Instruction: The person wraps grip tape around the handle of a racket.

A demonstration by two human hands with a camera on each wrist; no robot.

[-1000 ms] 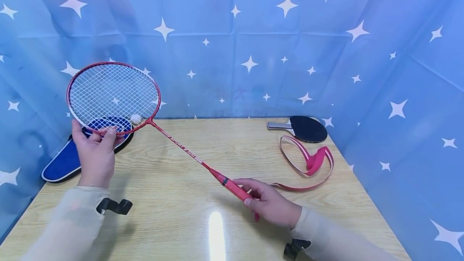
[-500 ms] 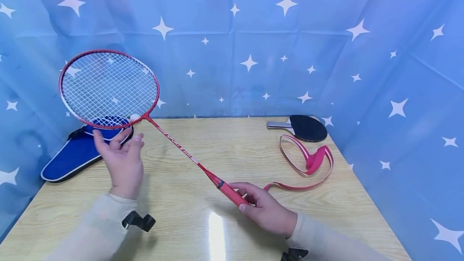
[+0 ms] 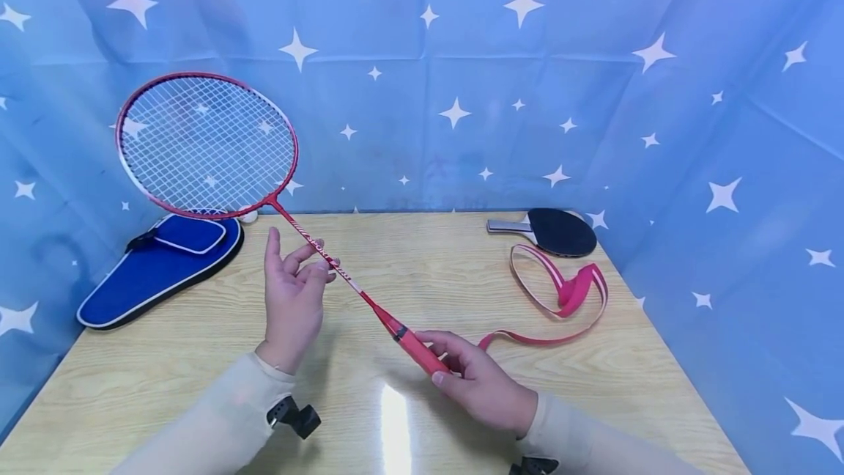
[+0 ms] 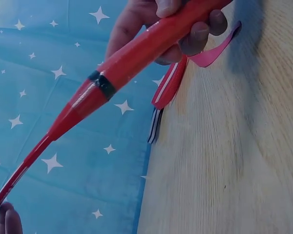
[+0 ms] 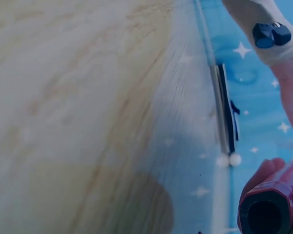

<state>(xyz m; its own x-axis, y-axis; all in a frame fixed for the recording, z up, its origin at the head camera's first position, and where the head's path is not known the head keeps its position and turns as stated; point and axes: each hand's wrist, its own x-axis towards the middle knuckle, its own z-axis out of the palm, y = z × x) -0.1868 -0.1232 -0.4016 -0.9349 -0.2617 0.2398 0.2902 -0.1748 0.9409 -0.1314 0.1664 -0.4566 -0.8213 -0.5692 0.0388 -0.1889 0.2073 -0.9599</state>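
A red badminton racket [image 3: 294, 228] with white strings is held up at a slant, its head at upper left. My right hand [image 3: 484, 380] grips its red handle [image 3: 422, 350], with the thumb on the near side. In the right wrist view the dark butt end [image 5: 263, 214] of the handle faces the camera. My left hand [image 3: 294, 303] is at the lettered shaft, thumb on the near side and some fingertips behind it, index finger stretched out. In the left wrist view its fingertips [image 4: 9, 222] meet the shaft, while the rest of that hand is out of frame.
A blue paddle case [image 3: 154, 270] lies at the table's [image 3: 316, 416] left back. A white ball [image 3: 249, 217] sits beside it, partly behind the racket. At right back are a black table tennis paddle [image 3: 560, 232] and a pink strap [image 3: 572, 295]. Starry blue curtain [image 3: 395, 94] surrounds the table.
My left hand let go of the racket head's rim and moved right to the shaft. The racket head rose, uncovering more of the blue case. The right hand kept its grip.
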